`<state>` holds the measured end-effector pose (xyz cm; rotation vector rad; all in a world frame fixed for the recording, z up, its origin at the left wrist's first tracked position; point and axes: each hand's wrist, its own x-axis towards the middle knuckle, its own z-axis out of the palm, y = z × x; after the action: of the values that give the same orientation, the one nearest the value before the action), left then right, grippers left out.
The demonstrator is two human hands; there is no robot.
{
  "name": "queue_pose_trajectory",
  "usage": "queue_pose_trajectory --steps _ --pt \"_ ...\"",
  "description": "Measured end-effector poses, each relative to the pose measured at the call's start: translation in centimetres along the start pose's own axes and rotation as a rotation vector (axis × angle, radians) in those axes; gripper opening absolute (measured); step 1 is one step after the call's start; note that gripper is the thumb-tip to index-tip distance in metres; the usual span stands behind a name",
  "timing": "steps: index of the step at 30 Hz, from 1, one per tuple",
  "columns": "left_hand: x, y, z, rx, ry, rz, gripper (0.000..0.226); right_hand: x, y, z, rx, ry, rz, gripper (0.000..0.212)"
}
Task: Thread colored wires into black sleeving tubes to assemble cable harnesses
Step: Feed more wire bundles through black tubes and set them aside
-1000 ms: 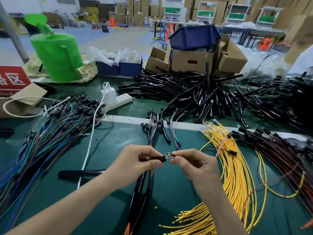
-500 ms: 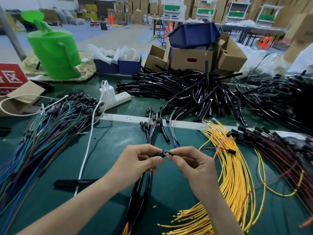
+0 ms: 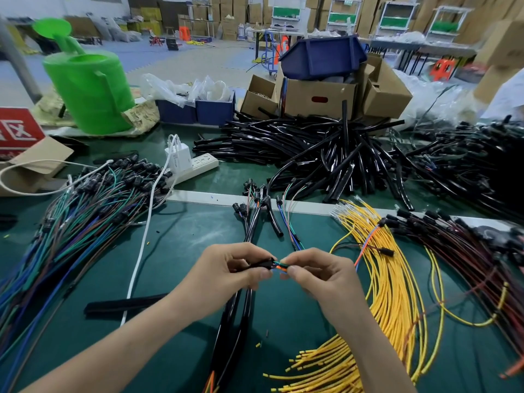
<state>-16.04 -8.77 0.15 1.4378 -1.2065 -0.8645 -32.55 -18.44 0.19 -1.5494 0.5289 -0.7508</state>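
Note:
My left hand (image 3: 232, 268) pinches the open end of a black sleeving tube (image 3: 262, 264) over the green mat. My right hand (image 3: 320, 275) pinches a small bunch of colored wires (image 3: 279, 265), orange, green and blue, whose tips sit right at the tube's mouth. The two hands almost touch. Below them lie several sleeved harnesses (image 3: 235, 316) running toward me. A big heap of loose black tubes (image 3: 320, 154) lies at the back.
Yellow wires (image 3: 391, 282) fan out to the right, with dark red wires (image 3: 467, 256) beyond. Blue and green wires (image 3: 71, 222) cover the left. A white cable (image 3: 141, 251), power strip (image 3: 195, 165), green watering can (image 3: 90, 89) and cardboard boxes (image 3: 320, 97) stand behind.
The hands have stayed together at the same spot. The wire tips have edged slightly closer to the tube mouth, and the view has shifted a little.

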Motion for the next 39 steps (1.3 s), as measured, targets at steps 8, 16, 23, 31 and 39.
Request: queue_pose_trajectory --steps 8,16,23,31,39 --pt "-0.2 -0.1 -1.2 0.158 -0.141 0.011 0.018 0.2 0.1 -0.6 0.091 -0.112 0.187 0.029" --pt "0.1 0.4 -1.6 0.163 -0.173 -0.018 0.025 0.2 0.4 -0.4 0.032 -0.098 0.132 0.021" --pt "0.0 0.3 -1.7 0.119 -0.16 -0.018 0.019 0.1 0.7 0.6 -0.146 0.043 -0.026 0.025" --pt "0.1 0.1 -1.3 0.086 -0.131 -0.078 0.02 -0.2 0.9 0.8 -0.31 0.078 -0.182 0.024" --pt "0.0 -0.1 -1.1 0.082 -0.131 -0.076 0.022 -0.1 0.7 0.7 -0.287 0.02 -0.144 0.025"
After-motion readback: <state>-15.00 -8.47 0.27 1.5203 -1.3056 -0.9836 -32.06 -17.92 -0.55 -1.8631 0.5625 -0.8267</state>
